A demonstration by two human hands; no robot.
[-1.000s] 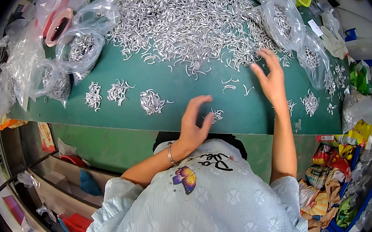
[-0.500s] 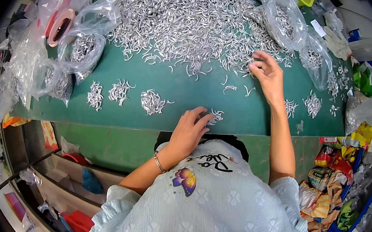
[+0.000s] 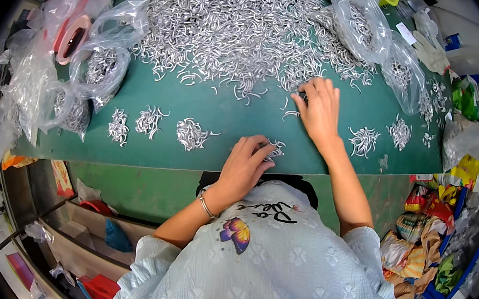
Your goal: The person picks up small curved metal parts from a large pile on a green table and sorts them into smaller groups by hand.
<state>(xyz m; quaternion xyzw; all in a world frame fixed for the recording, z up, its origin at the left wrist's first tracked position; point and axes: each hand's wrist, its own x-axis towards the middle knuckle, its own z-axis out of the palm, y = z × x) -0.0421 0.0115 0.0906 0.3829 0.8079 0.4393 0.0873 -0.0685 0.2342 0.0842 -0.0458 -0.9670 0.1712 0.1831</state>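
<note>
Right now the left hand (image 3: 244, 168) sits low in the middle of the frame, fingers curled over a small bunch of silver hooks (image 3: 275, 150) at the near edge of the green counter (image 3: 232, 113); it looks to be pinching them, though the grip itself is hidden under the fingers. The right hand (image 3: 318, 108) lies above and to the right of it, palm down, fingertips pressed into the lower fringe of the big heap of hooks (image 3: 236, 25) that fills the top centre. Whether it has any hooks clasped I cannot tell. So the heap lies up-frame from both hands, and the right hand is the nearer one, already touching it. The hooks are short curved pieces lying every which way, so no single long axis or heading shows. Left of the left hand, three small sorted piles (image 3: 150, 126) stand in a row along the counter. Clear bags (image 3: 98, 68) of hooks sit further out at the left and upper right.
</note>
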